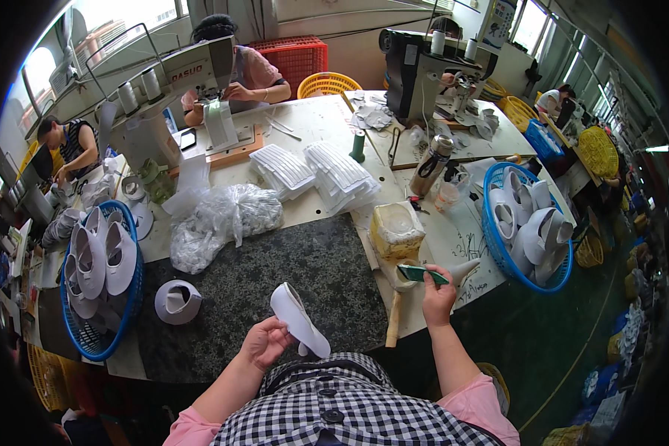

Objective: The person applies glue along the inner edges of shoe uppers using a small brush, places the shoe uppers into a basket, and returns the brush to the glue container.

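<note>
My left hand (267, 343) grips a white shoe upper (299, 318) by its edge, over the near edge of the dark speckled mat (267, 275). In my right hand (439, 299) is a flat green tool (421, 274), its exact kind unclear. The tool's left end reaches over a small round opening beside a crusted, cream-coloured square pot (398, 229). A wooden handle (394, 321) points toward me just below that opening. To the right of my right hand lies a pale pointed piece (465, 270). Another white upper (178, 302) rests on the mat's left part.
Blue baskets of white uppers stand left (101, 327) and right (528, 271). Behind the mat are a clear plastic bag (227, 223), stacked white pieces (338, 175) and a metal flask (430, 165). Co-workers sit at sewing machines (152, 123) beyond.
</note>
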Motion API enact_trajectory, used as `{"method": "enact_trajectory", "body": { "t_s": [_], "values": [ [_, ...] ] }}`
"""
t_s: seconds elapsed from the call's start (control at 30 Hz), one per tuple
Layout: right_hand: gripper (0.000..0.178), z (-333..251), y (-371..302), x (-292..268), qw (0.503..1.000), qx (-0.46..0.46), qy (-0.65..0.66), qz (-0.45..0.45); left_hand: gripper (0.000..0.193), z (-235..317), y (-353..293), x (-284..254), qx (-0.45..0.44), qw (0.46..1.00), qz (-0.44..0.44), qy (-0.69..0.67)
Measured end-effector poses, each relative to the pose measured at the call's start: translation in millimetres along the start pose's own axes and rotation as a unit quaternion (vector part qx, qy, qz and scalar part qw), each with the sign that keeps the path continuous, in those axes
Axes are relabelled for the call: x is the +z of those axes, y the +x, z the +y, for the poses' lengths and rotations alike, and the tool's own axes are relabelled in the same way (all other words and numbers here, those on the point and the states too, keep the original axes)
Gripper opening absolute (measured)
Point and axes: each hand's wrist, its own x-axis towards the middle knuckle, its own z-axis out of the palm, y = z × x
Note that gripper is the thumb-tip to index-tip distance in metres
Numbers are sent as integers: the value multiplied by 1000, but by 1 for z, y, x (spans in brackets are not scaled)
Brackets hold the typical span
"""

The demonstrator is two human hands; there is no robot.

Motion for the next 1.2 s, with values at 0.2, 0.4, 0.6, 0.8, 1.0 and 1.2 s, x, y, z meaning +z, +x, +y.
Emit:
{"method": "enact_trajectory", "body": {
  "t_s": [0.2,0.4,0.6,0.8,1.0,1.2],
  "values": [
    [16,19,10,-5,993,0,-115,0,45,-1,-7,31,19,999,11,42],
    [17,23,16,10,993,36,-114,-1,49,1,-12,39,56,998,34,17],
    [18,60,16,-27,953,286,95,29,56,9,-6,30,35,997,24,71],
    [16,-12,1,27,940,233,228,-102,49,9,2,33,106,985,51,128],
    [18,-75,1,58,893,235,345,-170,57,10,-13,46,146,971,45,182],
    [17,-113,-19,112,882,186,308,-306,47,9,-25,56,75,977,-27,198]
  ]
}}
